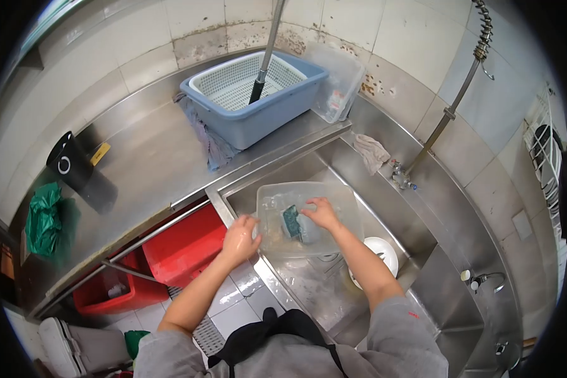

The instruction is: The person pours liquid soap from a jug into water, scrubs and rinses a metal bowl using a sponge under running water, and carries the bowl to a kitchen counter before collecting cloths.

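A clear plastic tub (272, 200) sits over the sink, with a green scouring pad (291, 222) and a pale, bluish piece beside it that I cannot make out. My left hand (239, 240) is at the tub's left rim, wet, its fingers curled against the edge with the thumb apart. Over the inside of the tub reaches my right hand (321, 214), fingers loosely bent and spread just right of the pad. Whether its fingertips touch anything is hard to see. Right of the tub, partly behind my right forearm, lies a white plate (384, 249) with something dark on it.
On the steel counter stand a blue basin (258, 126) with a white basket (223, 88), a black container (69, 160) and a green plastic bag (44, 220). Red bins (183, 246) are below. A cloth (370, 153) and tap (402, 176) are at the sink's back ledge.
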`<state>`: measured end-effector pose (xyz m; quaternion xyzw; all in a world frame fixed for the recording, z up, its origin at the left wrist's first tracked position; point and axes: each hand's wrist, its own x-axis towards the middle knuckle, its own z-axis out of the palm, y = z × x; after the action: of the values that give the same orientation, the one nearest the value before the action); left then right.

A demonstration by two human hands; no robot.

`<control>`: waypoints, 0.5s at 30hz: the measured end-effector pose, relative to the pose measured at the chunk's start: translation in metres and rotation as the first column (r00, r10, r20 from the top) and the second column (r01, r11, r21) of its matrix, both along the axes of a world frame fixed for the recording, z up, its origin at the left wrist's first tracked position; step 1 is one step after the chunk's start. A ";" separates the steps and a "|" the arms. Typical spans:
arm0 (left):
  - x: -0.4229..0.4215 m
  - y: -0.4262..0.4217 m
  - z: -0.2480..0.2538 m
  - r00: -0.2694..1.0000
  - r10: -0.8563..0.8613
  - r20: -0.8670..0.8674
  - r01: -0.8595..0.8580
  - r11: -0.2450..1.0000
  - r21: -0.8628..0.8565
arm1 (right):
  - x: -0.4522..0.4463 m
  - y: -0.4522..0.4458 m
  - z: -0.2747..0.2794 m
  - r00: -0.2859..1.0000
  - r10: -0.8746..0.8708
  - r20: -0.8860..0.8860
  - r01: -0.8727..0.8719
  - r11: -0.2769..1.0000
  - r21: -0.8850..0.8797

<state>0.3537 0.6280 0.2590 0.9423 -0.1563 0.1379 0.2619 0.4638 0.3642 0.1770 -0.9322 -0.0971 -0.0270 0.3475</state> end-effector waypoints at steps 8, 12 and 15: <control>0.130 -0.026 0.102 0.862 -0.027 0.506 -0.183 0.915 0.360 | -0.037 0.037 0.095 0.976 0.154 0.156 -0.162 0.986 0.038; 0.236 -0.022 0.142 0.902 0.394 0.175 -0.426 0.750 0.506 | -0.011 0.076 0.152 0.910 0.218 0.353 -0.243 0.970 0.028; 0.276 0.012 0.137 0.944 0.326 -0.044 -0.273 0.851 0.449 | -0.006 0.103 0.174 0.923 0.240 0.300 -0.270 0.961 0.062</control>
<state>0.6293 0.6397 0.3958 0.9960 -0.0182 0.0822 0.0283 0.4575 0.4670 0.3513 -0.8786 -0.2657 -0.1224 0.3775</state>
